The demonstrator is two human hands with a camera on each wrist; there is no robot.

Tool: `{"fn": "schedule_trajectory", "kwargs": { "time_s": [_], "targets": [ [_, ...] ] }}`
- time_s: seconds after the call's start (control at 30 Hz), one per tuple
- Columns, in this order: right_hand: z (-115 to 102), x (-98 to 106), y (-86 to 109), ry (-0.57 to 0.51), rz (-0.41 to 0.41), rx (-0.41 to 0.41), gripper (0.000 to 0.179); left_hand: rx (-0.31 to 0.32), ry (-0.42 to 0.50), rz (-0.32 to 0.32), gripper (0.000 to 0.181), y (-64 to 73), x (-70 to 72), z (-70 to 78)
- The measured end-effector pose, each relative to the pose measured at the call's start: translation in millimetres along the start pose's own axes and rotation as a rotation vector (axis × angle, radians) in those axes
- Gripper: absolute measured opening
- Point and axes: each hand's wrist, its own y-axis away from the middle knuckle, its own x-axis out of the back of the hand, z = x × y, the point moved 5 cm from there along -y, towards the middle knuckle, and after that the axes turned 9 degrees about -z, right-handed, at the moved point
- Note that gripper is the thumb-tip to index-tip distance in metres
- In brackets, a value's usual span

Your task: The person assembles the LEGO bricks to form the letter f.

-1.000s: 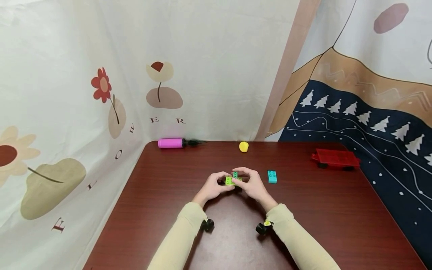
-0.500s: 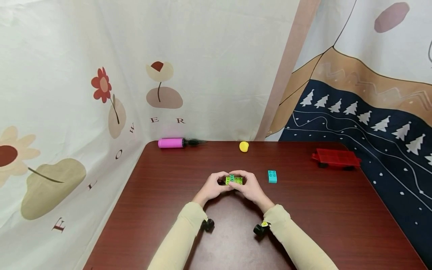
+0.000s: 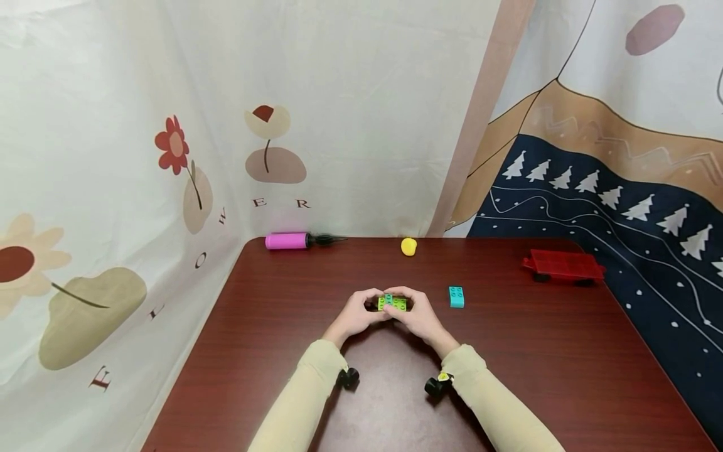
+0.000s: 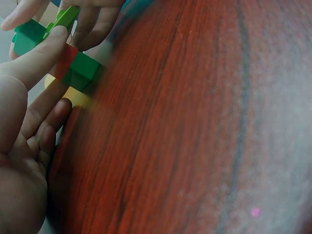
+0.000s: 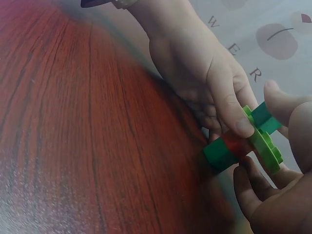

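Note:
Between both hands is a small stack of toy building bricks. A lime green studded plate carries a small green brick on top. Below the plate, the right wrist view shows a red brick and a darker green brick under it. My left hand grips the stack from the left, its thumb pressed on the plate's edge. From the right, my right hand holds it, with the thumb at the top green brick and fingers curled about the lower bricks. Fingers hide part of the stack.
A turquoise brick lies right of the hands on the brown table. Toward the back edge are a pink pump with a black nozzle and a yellow rounded object. A red wheeled toy base stands at the right.
The top green brick has shifted left and down onto the lime plate, and my right hand has moved slightly left with it. Over the last half second the hands barely move.

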Motion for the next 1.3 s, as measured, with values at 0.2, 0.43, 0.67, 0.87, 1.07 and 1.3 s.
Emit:
{"fn": "schedule_trajectory", "kwargs": {
  "time_s": [0.2, 0.43, 0.67, 0.87, 1.07, 1.3],
  "targets": [
    [-2.7, 0.6, 1.1, 0.019, -0.002, 0.019, 0.037, -0.001, 0.012, 0.002, 0.032, -0.2, -0.3, 0.4],
    [-1.7, 0.9, 0.3, 0.100, 0.000, 0.068, 0.033, -0.021, 0.010, 0.005, 0.029, -0.4, -0.2, 0.3],
    [0.8, 0.1, -1.3, 0.085, 0.002, 0.076, 0.031, -0.027, 0.000, 0.006, 0.029, -0.7, 0.3, -0.2],
    [3.9, -0.9, -0.4, 0.079, 0.019, 0.037, 0.031, -0.013, 0.017, -0.001, 0.029, -0.8, -0.1, -1.1],
    [3.2, -0.9, -2.0, 0.106, 0.022, 0.060, 0.030, -0.024, 0.009, 0.009, 0.027, -0.3, 1.0, 0.7],
    [1.0, -0.6, -4.6, 0.132, 0.041, 0.072, 0.028, -0.020, 0.003, 0.009, 0.028, -0.8, 1.9, 0.3]
  ]
}}
